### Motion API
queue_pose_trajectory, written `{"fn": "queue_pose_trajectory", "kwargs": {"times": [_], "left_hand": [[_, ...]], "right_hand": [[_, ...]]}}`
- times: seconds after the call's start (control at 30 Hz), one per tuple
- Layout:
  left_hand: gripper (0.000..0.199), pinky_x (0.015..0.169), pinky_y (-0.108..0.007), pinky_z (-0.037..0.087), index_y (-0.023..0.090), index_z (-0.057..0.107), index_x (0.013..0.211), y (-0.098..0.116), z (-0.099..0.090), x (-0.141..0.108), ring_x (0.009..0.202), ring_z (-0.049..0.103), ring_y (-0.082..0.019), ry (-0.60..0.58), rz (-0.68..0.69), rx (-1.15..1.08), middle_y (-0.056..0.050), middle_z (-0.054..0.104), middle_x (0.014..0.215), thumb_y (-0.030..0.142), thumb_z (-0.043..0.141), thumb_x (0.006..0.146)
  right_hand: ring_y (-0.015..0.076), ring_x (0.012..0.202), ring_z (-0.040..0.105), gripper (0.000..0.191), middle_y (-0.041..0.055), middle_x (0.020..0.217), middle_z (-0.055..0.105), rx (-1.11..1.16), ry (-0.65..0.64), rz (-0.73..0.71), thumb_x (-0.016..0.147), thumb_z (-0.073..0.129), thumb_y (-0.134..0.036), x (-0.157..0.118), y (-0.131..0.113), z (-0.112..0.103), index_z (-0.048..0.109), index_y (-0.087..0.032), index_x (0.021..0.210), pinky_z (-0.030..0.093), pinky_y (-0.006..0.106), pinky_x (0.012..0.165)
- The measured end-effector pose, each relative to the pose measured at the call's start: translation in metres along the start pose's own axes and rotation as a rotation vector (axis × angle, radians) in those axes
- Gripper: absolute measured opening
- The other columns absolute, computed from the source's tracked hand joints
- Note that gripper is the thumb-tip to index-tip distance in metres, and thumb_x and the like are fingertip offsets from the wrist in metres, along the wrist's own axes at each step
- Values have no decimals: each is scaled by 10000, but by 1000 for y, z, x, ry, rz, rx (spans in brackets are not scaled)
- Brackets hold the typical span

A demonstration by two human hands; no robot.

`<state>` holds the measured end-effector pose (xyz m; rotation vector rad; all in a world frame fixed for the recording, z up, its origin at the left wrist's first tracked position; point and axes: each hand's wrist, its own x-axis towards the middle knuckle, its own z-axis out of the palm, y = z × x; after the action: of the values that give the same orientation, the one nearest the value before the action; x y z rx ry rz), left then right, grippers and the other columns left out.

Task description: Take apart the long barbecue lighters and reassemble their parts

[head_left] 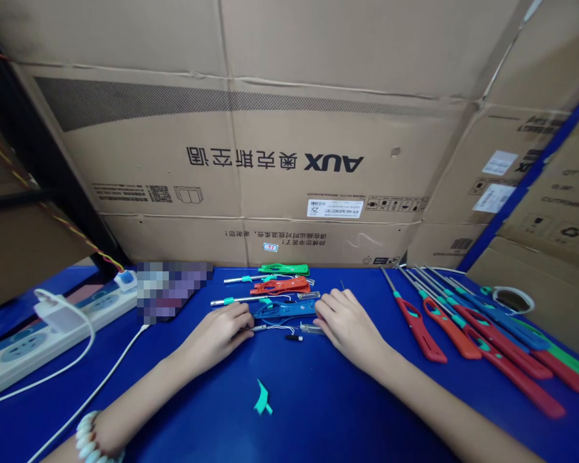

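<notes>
Between my hands lies a blue lighter handle shell [289, 310], flat on the blue table. My left hand [230, 326] has its fingers curled at the shell's left end, around a metal lighter tube [259, 328] whose end pokes out. My right hand [342, 318] pinches the shell's right end; its fingertips are partly hidden. Just below the shell are a small black igniter piece [294, 337] with white wires and a clear fuel tank [311, 328], partly under my right hand. A loose turquoise trigger [262, 399] lies nearer to me.
Behind the blue shell lie a red handle shell [287, 285] and a green handle shell [289, 269], with tubes. Several whole lighters [506, 347] lie at right beside a tape roll [511, 299]. At left are a power strip [53, 337] and cables. Cardboard [270, 116] walls the back.
</notes>
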<state>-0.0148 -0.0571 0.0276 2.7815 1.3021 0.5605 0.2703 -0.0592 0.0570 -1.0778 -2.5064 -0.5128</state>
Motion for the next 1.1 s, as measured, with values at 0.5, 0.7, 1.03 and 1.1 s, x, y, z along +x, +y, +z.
{"fn": "queue_pose_trajectory", "kwargs": {"times": [0.5,0.7,1.03,1.1], "left_hand": [[208,765,-252,412,239,658,896,44,-7,-2,853,560,-164,-195,146,-265,12,598,892,400,723,780],[219,747,-320,405,232,617,1028,27,8,-1,886,524,-225,28,9,68,-40,578,1000,365,642,857],[246,723,-325,412,207,587,1058,31,6,-5,861,521,-223,81,19,125,-48,578,982,401,544,912],[216,717,-320,416,199,591,1047,34,4,-4,853,522,-217,107,28,121,-53,580,971,359,493,939]], "right_hand": [[263,901,631,116,126,886,696,-293,-335,534,917,493,-183,-4,87,-21,597,-144,885,342,341,743],[276,927,649,120,167,983,681,-276,-577,706,887,570,-208,-24,126,-15,629,-124,950,432,336,720],[225,969,613,323,109,1145,596,-138,-823,801,902,593,-277,-31,143,-4,544,-125,1182,515,397,806],[254,936,640,335,162,1032,641,-105,-775,748,843,627,-161,-27,133,-14,530,-51,1143,485,342,758]]}}
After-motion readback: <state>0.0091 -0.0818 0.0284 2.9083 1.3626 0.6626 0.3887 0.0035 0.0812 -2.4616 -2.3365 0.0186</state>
